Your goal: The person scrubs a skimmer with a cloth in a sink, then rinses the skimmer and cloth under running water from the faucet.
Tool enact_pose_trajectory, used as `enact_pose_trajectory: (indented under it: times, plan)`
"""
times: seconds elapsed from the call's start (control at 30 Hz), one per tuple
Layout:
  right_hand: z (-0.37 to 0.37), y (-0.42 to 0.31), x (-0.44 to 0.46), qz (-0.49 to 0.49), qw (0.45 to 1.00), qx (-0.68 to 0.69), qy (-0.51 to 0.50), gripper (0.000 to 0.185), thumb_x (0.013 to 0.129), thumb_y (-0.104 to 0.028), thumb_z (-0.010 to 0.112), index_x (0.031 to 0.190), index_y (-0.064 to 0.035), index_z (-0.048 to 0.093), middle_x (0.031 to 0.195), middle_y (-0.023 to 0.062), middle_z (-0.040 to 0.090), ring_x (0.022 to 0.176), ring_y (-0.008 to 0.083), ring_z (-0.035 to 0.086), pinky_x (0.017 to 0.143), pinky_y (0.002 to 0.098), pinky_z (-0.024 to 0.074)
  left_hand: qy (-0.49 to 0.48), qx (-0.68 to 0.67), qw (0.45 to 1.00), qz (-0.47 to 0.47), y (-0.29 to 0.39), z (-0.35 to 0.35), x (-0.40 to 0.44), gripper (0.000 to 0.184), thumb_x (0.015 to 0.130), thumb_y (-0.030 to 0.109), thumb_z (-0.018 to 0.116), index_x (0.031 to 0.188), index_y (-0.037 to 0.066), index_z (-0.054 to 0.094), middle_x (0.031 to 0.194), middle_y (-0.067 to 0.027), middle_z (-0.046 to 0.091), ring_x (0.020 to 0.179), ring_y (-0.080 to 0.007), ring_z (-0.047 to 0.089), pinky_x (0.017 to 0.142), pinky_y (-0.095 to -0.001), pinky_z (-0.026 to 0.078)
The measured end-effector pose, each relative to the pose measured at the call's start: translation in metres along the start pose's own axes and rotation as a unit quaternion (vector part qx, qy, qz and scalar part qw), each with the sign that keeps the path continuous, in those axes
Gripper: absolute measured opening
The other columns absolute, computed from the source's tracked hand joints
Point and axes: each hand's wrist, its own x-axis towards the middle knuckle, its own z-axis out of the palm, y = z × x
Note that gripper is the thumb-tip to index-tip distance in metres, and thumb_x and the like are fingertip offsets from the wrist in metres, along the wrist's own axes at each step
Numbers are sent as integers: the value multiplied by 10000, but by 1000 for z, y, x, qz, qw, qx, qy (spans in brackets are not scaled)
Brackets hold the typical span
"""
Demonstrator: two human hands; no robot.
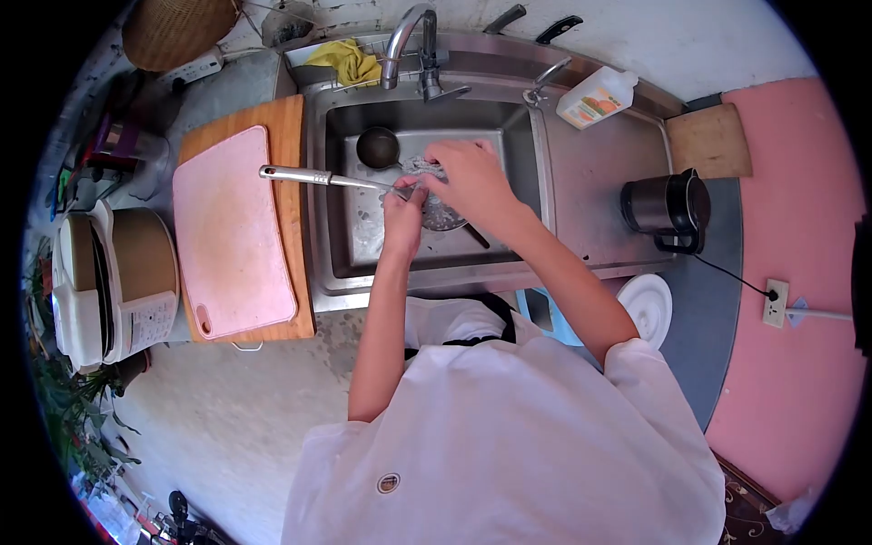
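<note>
A long-handled metal kitchen utensil [300, 175] lies across the left part of the sink, its handle end reaching over the cutting board. My left hand [402, 218] is closed around it near its head; the hands hide the head's shape. My right hand [474, 180] is bent over the same end, with a crumpled grey scrubber [421, 166] under its fingers. Both hands are over the steel sink [350, 250]. Behind them a round dark metal bowl, perhaps a ladle's [377, 147], sits in the basin. Below my hands a metal pan [442, 218] is partly covered.
A pink cutting board [234, 232] rests on a wooden board [291, 127] left of the sink. The faucet [404, 45] rises behind it. To the right are a plastic bottle [597, 97] and a dark electric kettle [666, 207]. A rice cooker [136, 282] stands far left.
</note>
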Motion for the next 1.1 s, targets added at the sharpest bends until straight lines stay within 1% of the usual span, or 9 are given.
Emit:
enact_pose_trajectory:
  times: [0.13, 0.23, 0.57, 0.67, 0.73, 0.83, 0.87, 0.93, 1.1]
  plan:
    - [28, -14, 7, -42, 998, 37, 2, 257, 783, -213, 655, 930, -15, 578, 896, 154, 622, 877, 356, 582, 785, 416, 444, -16, 176, 983, -46, -13, -2, 3, 314, 864, 71, 579, 1157, -6, 497, 1038, -97, 583, 922, -135, 553, 783, -279, 444]
    - [50, -23, 17, -10, 998, 65, 9, 245, 795, -210, 650, 936, -22, 579, 896, 164, 616, 880, 368, 576, 781, 418, 438, -41, 257, 928, 267, -15, 25, -14, 441, 867, 142, 592, 1254, -7, 443, 1200, -143, 533, 1141, -208, 500, 944, -351, 402]
    - [71, -4, 8, 9, 998, 65, -6, 231, 821, -223, 641, 898, -7, 615, 886, 169, 618, 838, 383, 573, 730, 431, 458, 13, 187, 980, 69, 6, 12, -33, 340, 808, 68, 625, 1122, -19, 529, 1026, -112, 622, 906, -176, 600, 777, -323, 473]
    - [71, -14, 25, 62, 982, 175, 22, 244, 843, -219, 634, 918, 13, 635, 783, 158, 635, 748, 316, 613, 684, 385, 466, -72, 154, 977, 131, -10, 7, -30, 317, 785, 19, 608, 1089, -25, 530, 1005, -114, 625, 894, -162, 599, 739, -309, 473]
    - [65, -12, 18, 166, 939, 278, -115, 270, 867, -237, 626, 907, 29, 642, 705, 123, 631, 666, 191, 601, 623, 350, 462, -52, 207, 975, 69, 10, 2, -30, 266, 771, -1, 592, 1033, -32, 556, 933, -88, 632, 822, -149, 596, 697, -303, 468]
    - [71, 4, 15, 123, 931, 318, -130, 264, 886, -266, 618, 926, -7, 649, 708, 60, 624, 680, 110, 559, 585, 337, 455, -78, 166, 978, 96, -5, -10, -30, 202, 776, -6, 602, 974, -38, 578, 860, -58, 627, 747, -132, 577, 667, -292, 464]
    - [76, 9, 16, 125, 932, 317, -125, 264, 886, -266, 618, 926, -7, 649, 708, 60, 624, 680, 110, 559, 585, 337, 455, -83, 166, 978, 96, -8, -13, -27, 202, 776, -6, 602, 974, -38, 578, 860, -58, 627, 747, -132, 577, 667, -292, 464]
    - [79, 4, 21, 275, 813, 510, -61, 240, 892, -267, 613, 966, -41, 647, 763, 30, 633, 709, 100, 561, 589, 298, 454, -140, 189, 972, 6, 0, -13, -28, 166, 794, -10, 603, 955, -49, 605, 798, -45, 622, 698, -120, 560, 658, -288, 462]
    - [62, 2, 4, 239, 835, 490, 71, 199, 915, -193, 585, 1003, -20, 627, 853, 6, 637, 761, 57, 552, 648, 238, 443, -167, 262, 950, 21, 23, -45, -27, 179, 820, 9, 615, 989, -40, 646, 768, -59, 642, 694, -112, 569, 662, -270, 461]
